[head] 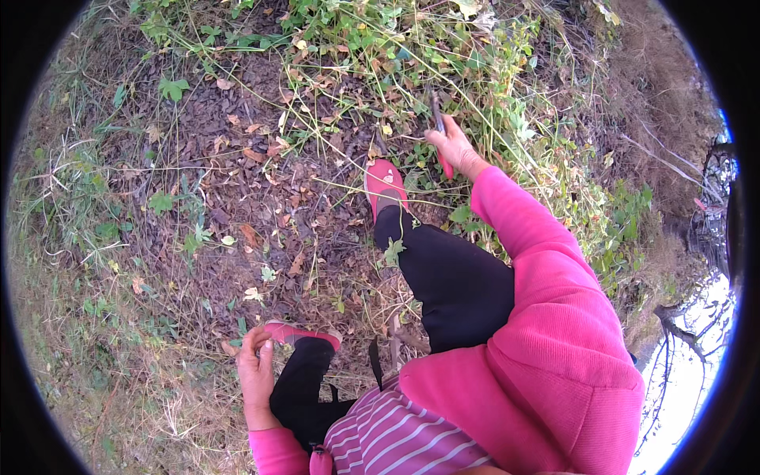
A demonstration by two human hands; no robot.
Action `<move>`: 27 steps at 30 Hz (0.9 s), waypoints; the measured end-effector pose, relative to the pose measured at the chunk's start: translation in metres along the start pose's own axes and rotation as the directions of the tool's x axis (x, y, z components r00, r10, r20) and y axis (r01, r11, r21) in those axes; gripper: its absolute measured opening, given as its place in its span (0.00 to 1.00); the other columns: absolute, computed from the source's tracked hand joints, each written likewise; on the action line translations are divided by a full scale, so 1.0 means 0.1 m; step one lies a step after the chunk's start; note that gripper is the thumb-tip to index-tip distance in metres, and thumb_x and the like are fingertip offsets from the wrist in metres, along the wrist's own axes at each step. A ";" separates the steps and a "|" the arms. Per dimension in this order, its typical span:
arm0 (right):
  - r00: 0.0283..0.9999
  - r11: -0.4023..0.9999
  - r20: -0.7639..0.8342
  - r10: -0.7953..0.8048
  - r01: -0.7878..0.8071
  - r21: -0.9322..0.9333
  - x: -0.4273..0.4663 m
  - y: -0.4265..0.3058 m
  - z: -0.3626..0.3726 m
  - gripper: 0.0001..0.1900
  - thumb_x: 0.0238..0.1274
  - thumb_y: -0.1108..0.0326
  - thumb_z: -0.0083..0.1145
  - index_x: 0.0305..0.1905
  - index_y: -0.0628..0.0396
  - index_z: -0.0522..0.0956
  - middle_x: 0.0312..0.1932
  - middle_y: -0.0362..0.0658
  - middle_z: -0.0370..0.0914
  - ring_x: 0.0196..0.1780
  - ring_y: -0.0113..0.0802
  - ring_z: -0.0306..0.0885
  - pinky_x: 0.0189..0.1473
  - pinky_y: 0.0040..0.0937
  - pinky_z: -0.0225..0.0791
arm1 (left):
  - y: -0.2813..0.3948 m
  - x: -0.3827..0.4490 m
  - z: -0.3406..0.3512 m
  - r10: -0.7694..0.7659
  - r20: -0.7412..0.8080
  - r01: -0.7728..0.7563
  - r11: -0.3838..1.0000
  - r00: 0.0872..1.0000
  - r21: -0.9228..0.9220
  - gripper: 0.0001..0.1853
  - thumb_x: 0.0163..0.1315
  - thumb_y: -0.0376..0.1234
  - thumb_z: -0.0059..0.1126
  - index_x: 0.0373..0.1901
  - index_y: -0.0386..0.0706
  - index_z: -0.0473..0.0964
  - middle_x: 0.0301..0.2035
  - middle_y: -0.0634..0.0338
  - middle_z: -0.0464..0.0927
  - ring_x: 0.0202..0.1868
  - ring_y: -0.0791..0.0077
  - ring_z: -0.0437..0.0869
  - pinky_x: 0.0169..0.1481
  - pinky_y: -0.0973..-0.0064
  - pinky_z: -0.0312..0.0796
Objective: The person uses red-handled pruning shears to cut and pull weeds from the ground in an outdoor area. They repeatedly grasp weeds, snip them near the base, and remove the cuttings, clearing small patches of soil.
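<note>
My right hand [454, 145] grips a red-handled hand tool [439, 113] with a dark metal end that points into the green vines [493, 89]. Blur and leaves make its exact kind hard to tell. Long thin vine stems [332, 145] run across the ground close to this hand and over my right leg. My left hand [256, 362] hangs beside my left pink shoe [303, 333], its fingers loosely curled and nothing visible in them. One lobed leaf [393, 252] on a stem lies against my black trouser leg [457, 285].
Brown leaf litter [237, 196] covers the ground before my feet. My right pink shoe [386, 181] stands among stems. Dry grass [148, 404] spreads at the left, and brushy dry growth [659, 89] rises at the far right. Bare tree branches [677, 326] show against bright sky.
</note>
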State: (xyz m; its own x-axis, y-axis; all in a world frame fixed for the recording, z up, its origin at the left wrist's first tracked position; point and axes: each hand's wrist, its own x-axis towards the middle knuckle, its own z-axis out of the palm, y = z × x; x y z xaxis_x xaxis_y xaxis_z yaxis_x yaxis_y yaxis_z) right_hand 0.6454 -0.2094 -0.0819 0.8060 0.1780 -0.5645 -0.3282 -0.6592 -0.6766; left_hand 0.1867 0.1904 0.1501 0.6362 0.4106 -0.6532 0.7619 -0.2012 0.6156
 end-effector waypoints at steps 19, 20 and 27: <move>0.468 0.715 0.803 -0.369 0.695 -0.076 -1.43 -2.00 1.86 0.34 0.60 0.44 0.67 0.62 0.58 0.74 0.51 0.60 0.84 0.57 0.58 0.85 0.61 0.50 0.77 | 0.27 0.40 0.80 -0.044 0.120 0.116 0.708 0.992 -0.696 0.34 0.77 0.42 0.62 0.78 0.39 0.64 0.68 0.50 0.76 0.70 0.64 0.75 0.78 0.63 0.61; 0.480 0.716 0.787 -0.387 0.694 -0.071 -1.37 -2.00 1.86 0.34 0.60 0.44 0.67 0.62 0.57 0.74 0.51 0.60 0.84 0.57 0.58 0.84 0.61 0.49 0.76 | 0.29 0.43 0.87 -0.069 0.137 0.144 0.726 0.988 -0.672 0.33 0.78 0.46 0.60 0.77 0.39 0.65 0.68 0.51 0.76 0.69 0.64 0.76 0.77 0.63 0.63; 0.912 0.889 0.398 -0.102 0.263 -0.375 -0.38 -1.66 1.24 0.36 0.63 0.40 0.63 0.61 0.63 0.73 0.52 0.63 0.84 0.58 0.57 0.85 0.63 0.47 0.75 | 0.16 0.45 0.95 -0.058 0.194 0.164 0.790 0.979 -0.590 0.22 0.80 0.44 0.56 0.67 0.40 0.74 0.55 0.54 0.85 0.56 0.68 0.86 0.68 0.67 0.72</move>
State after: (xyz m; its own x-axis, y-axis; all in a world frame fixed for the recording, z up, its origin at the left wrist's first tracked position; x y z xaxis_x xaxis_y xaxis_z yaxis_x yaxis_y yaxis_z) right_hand 0.6080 -0.0158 -0.0065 0.5726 0.5199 -0.6339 0.1050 -0.8133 -0.5723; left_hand 0.2388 0.1213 0.0884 0.6023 0.2409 -0.7610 0.6349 0.4332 0.6397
